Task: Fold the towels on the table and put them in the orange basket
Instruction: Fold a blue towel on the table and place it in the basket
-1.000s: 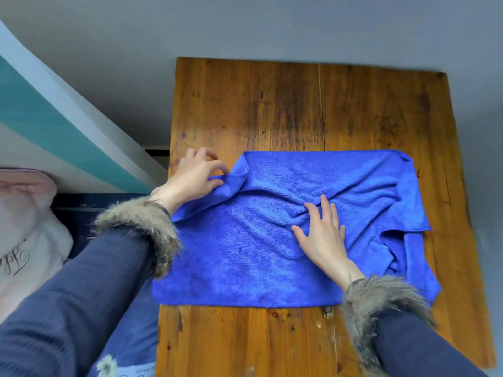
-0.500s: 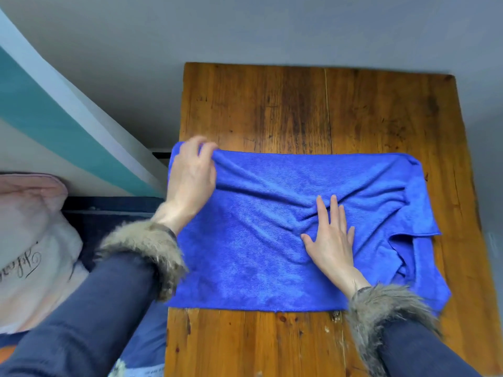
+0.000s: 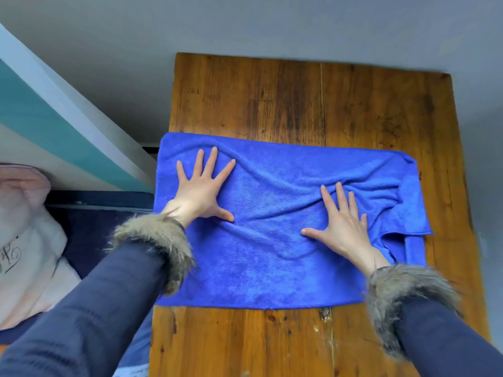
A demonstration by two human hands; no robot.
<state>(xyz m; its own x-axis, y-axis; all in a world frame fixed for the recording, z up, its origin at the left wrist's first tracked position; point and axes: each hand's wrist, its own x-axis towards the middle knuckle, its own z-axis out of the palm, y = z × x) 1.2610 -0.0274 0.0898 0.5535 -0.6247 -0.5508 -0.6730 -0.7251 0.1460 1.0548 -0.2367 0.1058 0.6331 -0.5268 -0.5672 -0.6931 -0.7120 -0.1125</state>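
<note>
Cloth of the blue towel (image 3: 272, 254) looks soft, light and limp; it is spread across the table (image 3: 299, 99), overhanging its left edge. It is pressed flat by the left hand (image 3: 202, 190) and right hand (image 3: 341, 227), fingers spread wide. Corners are judged best pinched.

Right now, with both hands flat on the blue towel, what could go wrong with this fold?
1. The blue towel has creases running between the left hand and right hand; folding now may lock them in.
2. Its right end is bunched and doubled over, so the edges may not line up.
3. Its left edge overhangs the table and could slide off once released.
</note>
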